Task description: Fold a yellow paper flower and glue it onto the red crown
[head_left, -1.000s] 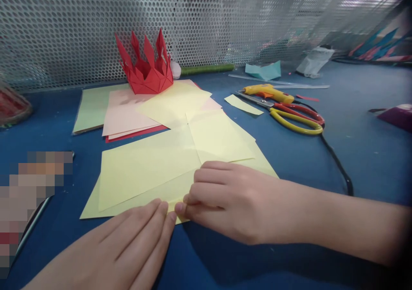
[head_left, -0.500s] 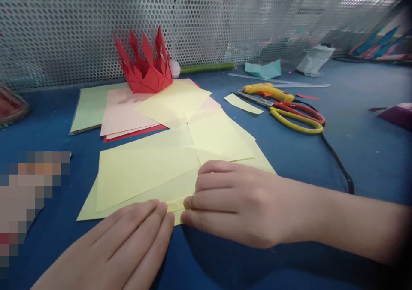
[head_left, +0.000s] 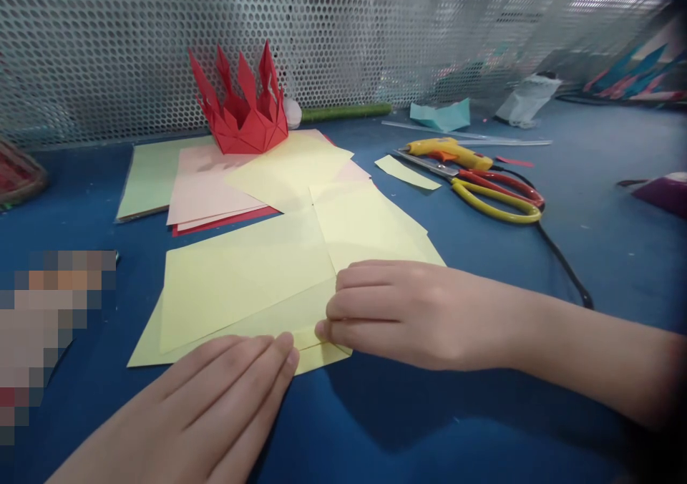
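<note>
Close in front of me lies a small folded piece of yellow paper (head_left: pixel 322 356), with a crease along it, over the near edge of larger yellow sheets (head_left: pixel 241 276). My left hand (head_left: pixel 215 391) rests flat on its left part, fingers stretched out and side by side; the thumb is hidden. At its right part my right hand (head_left: pixel 402 312) has curled fingers closed on the paper, fingertips at the folded edge. Much of the folded piece is covered by both hands.
Behind the sheets, a red paper crown (head_left: pixel 244 122) stands on pink sheets (head_left: pixel 209 187). To the right lie scissors (head_left: pixel 499 201), a yellow glue gun (head_left: pixel 451 152) with a black cable and a pale paper strip (head_left: pixel 408 172). A perforated metal panel (head_left: pixel 134 47) closes off the back.
My right hand has slid a little to the right and away from me, uncovering more of the folded paper. The left hand has barely shifted.
</note>
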Demonstrator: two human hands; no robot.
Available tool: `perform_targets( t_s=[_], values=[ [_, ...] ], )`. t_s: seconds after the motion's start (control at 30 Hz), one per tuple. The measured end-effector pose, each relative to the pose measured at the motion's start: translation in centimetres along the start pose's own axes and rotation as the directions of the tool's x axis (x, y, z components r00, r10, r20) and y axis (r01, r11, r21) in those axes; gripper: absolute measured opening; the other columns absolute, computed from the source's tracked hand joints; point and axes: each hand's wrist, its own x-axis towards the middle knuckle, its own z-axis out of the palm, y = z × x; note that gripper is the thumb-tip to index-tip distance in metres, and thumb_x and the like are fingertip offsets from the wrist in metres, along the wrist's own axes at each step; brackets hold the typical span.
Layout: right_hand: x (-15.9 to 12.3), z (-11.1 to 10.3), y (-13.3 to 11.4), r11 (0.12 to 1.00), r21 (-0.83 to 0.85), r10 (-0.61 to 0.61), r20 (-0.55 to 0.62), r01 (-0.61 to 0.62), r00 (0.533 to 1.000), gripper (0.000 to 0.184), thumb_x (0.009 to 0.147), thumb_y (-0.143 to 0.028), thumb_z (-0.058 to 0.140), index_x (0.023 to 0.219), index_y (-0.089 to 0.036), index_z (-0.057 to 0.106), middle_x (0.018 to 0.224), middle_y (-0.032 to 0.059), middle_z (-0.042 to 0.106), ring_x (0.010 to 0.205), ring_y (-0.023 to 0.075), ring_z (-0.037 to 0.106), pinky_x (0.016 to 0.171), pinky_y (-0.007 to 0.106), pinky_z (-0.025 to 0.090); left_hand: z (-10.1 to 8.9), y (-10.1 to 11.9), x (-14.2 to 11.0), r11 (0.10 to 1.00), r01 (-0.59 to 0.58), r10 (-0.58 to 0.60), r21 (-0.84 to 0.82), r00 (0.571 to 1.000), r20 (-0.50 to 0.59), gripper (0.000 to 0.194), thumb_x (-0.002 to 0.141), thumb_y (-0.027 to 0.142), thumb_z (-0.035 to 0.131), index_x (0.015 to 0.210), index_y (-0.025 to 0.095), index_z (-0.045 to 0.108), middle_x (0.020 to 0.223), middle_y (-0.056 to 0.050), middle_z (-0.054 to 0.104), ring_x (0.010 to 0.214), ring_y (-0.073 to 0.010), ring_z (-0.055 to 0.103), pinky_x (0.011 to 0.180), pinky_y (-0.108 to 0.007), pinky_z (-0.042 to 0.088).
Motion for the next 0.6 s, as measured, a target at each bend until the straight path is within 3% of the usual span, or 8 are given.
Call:
perform_targets(
  t_s=[0.2,0.37,0.6],
  values=[
    [0.18,-0.16,-0.36,0.990,0.112,0.087,0.038,-0.091,0.995,0.035,0.103,-0.006,0.037,0.095,-0.009,0.071,0.081,0.0070,0.061,0.076,0.0179,0.049,0.072,0.028,0.043,-0.26,0.06,-0.11,1.000,-0.007,0.007,0.018,1.000,0.013,0.042,0.095,0.007,0.034,0.123,0.016,0.064,0.133,-0.003,0.068,0.123,-0.0192,0.058,0.123,-0.038,0.022],
    [0.14,0.18,-0.42,0.989,0.134,0.059,-0.013,-0.057,0.998,0.033,0.103,-0.007,0.040,0.099,-0.011,0.072,0.079,0.0050,0.059,0.074,0.0171,0.046,0.069,0.028,0.040,-0.53,0.10,0.23,0.999,0.043,-0.043,-0.033,0.999,-0.010,0.037,0.100,0.015,0.036,0.120,0.021,0.066,0.134,0.000,0.068,0.120,-0.0166,0.060,0.120,-0.031,0.029],
    [0.06,0.22,-0.35,0.975,0.187,0.126,-0.027,-0.119,0.992,0.020,0.086,-0.006,0.055,0.089,-0.013,0.074,0.069,0.0030,0.058,0.067,0.0168,0.047,0.064,0.030,0.039,-0.58,0.08,0.09,0.999,0.018,-0.018,-0.027,1.000,0.011,0.039,0.098,0.013,0.037,0.123,0.016,0.066,0.136,-0.005,0.067,0.125,-0.0200,0.059,0.117,-0.033,0.034]
  ],
)
